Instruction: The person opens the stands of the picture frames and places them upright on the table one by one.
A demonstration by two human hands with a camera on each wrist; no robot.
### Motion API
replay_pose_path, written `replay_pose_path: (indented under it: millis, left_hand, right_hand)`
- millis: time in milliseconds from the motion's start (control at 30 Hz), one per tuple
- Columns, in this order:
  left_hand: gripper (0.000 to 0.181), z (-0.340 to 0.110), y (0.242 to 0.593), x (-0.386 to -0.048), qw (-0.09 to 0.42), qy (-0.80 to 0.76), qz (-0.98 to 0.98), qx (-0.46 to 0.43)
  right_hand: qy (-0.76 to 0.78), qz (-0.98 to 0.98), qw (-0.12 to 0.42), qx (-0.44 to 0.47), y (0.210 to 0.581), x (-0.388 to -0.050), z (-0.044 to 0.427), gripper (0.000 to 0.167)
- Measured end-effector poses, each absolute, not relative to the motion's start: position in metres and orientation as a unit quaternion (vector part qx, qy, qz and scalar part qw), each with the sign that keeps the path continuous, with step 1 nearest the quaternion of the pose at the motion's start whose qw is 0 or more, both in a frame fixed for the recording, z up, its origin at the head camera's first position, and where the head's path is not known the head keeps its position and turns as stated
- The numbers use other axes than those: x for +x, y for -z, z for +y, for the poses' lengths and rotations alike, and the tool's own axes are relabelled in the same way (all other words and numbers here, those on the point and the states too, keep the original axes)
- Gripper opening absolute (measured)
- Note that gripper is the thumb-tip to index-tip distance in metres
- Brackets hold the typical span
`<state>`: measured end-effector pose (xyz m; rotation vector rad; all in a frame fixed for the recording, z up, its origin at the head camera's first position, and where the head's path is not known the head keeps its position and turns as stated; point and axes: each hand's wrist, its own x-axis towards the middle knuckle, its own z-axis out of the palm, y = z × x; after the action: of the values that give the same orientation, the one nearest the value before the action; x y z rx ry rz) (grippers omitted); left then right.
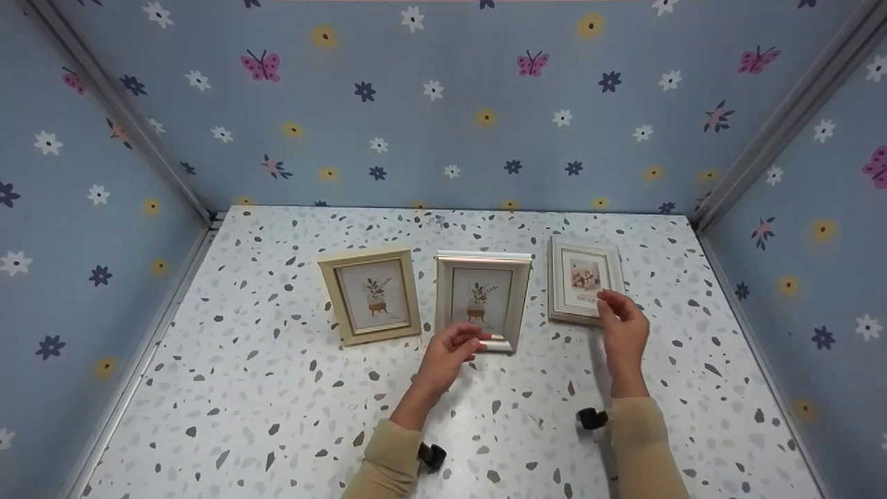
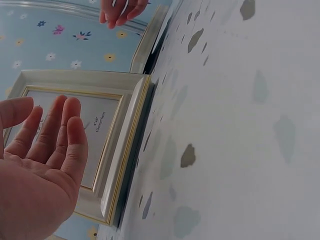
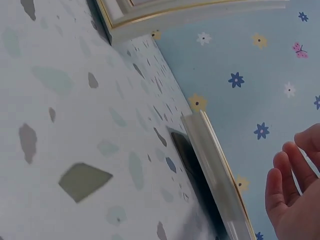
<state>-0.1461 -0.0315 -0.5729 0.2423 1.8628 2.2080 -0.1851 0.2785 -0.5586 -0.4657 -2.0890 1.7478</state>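
Observation:
Three picture frames are on the speckled table. A pale gold photo frame (image 1: 337, 305) stands on the left, and a silver-white photo frame (image 1: 522, 305) stands upright in the middle. On the right, a white photo frame (image 1: 554, 291) lies on the table, a small picture inside it. My left hand (image 1: 445, 360) hovers before the lower part of the middle frame, fingers loosely bent, with nothing held; the left wrist view shows this hand (image 2: 45, 165) too. Over the right frame's lower right corner is my right hand (image 1: 626, 336), loosely curved and holding nothing; its fingers (image 3: 285, 185) appear in the right wrist view.
Blue panels (image 1: 443, 138) with flowers and butterflies stand behind the table (image 1: 263, 416) and along both sides. Metal rails (image 1: 132, 118) run along the panel corners. A black wrist mount (image 1: 591, 418) sits beside the right sleeve, another (image 1: 433, 457) beside the left.

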Motion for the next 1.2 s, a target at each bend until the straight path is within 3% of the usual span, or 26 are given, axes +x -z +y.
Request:
replay_pose_path:
  millis: [200,567,833,1200]
  left_hand:
    - [0.03,-0.02,0.574,-0.144,0.132,-0.744,0.647,0.101]
    - [0.029,0.008,0.58,-0.138,0.154,-0.733,0.648,0.139]
    - [0.031,0.019,0.581,-0.133,0.168,-0.735,0.637,0.158]
    - [0.031,0.021,0.581,-0.131,0.184,-0.74,0.63,0.148]
  right_hand:
    - [-0.596,-0.751,0.203,-0.199,0.559,-0.19,0.296,0.025]
    - [-0.571,-0.763,0.156,-0.261,0.555,-0.204,0.322,0.036]
    - [-0.537,-0.797,0.078,-0.264,0.563,-0.218,0.338,0.045]
    - [-0.485,-0.839,0.013,-0.248,0.569,-0.24,0.346,0.048]
